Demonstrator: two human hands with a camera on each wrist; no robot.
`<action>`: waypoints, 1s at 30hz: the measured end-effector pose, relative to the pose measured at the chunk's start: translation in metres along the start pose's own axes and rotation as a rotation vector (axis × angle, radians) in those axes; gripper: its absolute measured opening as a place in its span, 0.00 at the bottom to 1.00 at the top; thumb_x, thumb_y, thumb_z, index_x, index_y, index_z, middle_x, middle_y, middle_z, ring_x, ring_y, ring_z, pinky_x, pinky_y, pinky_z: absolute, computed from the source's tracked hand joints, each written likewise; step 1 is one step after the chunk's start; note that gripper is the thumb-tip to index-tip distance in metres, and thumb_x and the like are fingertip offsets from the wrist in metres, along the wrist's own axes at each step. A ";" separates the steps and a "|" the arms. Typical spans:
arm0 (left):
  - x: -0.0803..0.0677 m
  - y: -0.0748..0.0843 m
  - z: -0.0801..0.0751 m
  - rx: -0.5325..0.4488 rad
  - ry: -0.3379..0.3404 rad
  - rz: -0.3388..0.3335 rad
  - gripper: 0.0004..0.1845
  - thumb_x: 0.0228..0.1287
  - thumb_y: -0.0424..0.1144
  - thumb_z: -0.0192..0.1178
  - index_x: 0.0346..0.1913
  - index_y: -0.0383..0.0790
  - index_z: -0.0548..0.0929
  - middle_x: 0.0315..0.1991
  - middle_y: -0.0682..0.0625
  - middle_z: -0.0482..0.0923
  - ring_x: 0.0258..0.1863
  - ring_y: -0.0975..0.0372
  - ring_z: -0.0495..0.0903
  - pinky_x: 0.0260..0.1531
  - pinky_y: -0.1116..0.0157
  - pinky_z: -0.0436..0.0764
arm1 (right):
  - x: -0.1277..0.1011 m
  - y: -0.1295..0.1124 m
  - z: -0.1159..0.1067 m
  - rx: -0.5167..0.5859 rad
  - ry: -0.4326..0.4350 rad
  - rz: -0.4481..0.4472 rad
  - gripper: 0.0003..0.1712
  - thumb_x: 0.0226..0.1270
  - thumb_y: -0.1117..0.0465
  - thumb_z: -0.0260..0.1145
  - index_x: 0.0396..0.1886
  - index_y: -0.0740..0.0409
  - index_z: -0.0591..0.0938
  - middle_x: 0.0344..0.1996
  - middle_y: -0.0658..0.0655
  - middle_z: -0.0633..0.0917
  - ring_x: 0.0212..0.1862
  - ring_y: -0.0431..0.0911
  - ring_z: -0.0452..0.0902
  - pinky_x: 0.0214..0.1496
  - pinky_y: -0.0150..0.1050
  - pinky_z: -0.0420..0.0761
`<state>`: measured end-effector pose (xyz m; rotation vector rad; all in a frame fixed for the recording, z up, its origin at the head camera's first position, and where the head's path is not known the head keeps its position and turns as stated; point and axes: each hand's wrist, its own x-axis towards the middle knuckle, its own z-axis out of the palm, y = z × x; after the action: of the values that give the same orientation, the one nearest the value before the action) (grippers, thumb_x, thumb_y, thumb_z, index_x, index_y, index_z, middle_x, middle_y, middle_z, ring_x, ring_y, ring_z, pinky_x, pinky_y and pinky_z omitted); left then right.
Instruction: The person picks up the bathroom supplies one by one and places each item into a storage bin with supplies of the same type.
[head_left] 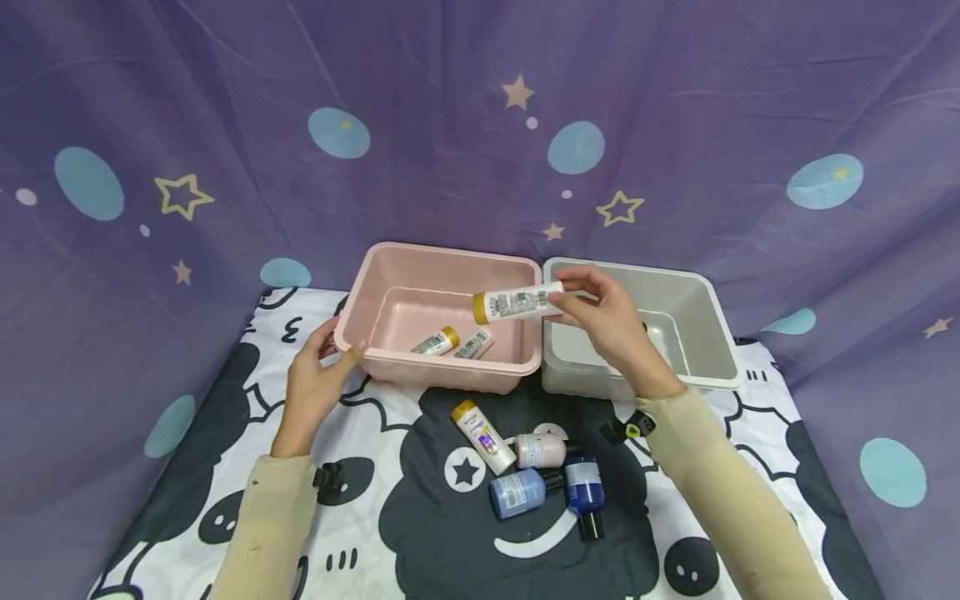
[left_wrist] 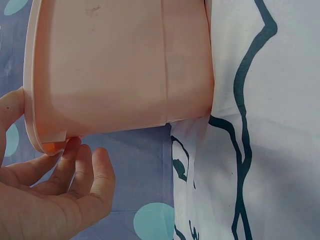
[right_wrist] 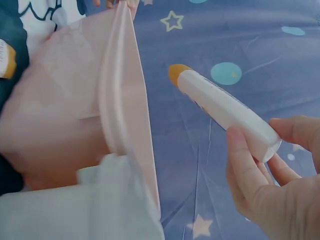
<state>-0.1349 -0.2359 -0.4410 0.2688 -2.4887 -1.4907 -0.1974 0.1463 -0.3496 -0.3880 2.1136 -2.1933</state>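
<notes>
My right hand (head_left: pixel 603 317) pinches the bottom end of a white bottle with a gold cap (head_left: pixel 519 302), held over the right side of the pink bin (head_left: pixel 442 371). The cap points left in the head view. In the right wrist view the same bottle (right_wrist: pixel 225 110) tilts, thumb and fingers at its base. My left hand (head_left: pixel 318 379) grips the pink bin's front left corner, thumb on the rim and fingers below it in the left wrist view. Inside this bin lie a gold-capped bottle (head_left: pixel 437 341) and another small labelled bottle (head_left: pixel 475 343).
A grey bin (head_left: pixel 716 333) stands right beside the pink one; a small dark thing shows inside. In front lie a white gold-capped bottle (head_left: pixel 483 437), a pale pink bottle (head_left: pixel 540 450), a light blue bottle (head_left: pixel 519 493) and a dark blue bottle (head_left: pixel 584 485). Purple curtain (head_left: pixel 450 167) hangs behind.
</notes>
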 end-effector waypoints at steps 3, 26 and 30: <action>0.000 0.001 0.000 -0.003 0.000 -0.004 0.38 0.70 0.50 0.63 0.76 0.37 0.64 0.64 0.38 0.72 0.60 0.51 0.71 0.54 0.52 0.76 | 0.025 -0.003 0.011 0.028 -0.017 -0.012 0.18 0.68 0.71 0.67 0.56 0.68 0.77 0.44 0.64 0.78 0.43 0.51 0.82 0.48 0.50 0.84; -0.001 0.000 -0.001 -0.014 0.000 0.001 0.38 0.70 0.51 0.63 0.75 0.38 0.64 0.64 0.38 0.73 0.60 0.51 0.71 0.55 0.52 0.76 | 0.123 0.033 0.073 -0.065 -0.008 0.151 0.20 0.66 0.75 0.65 0.55 0.77 0.72 0.36 0.60 0.78 0.36 0.49 0.81 0.45 0.46 0.85; 0.000 0.000 -0.001 -0.015 0.004 0.003 0.37 0.70 0.50 0.63 0.75 0.37 0.64 0.63 0.38 0.73 0.60 0.51 0.71 0.55 0.52 0.77 | 0.127 0.039 0.075 -0.139 -0.005 0.183 0.17 0.65 0.74 0.67 0.52 0.73 0.75 0.37 0.59 0.78 0.35 0.49 0.81 0.45 0.46 0.85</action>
<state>-0.1344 -0.2363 -0.4409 0.2653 -2.4725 -1.5059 -0.3080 0.0431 -0.3703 -0.1984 2.2085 -1.9516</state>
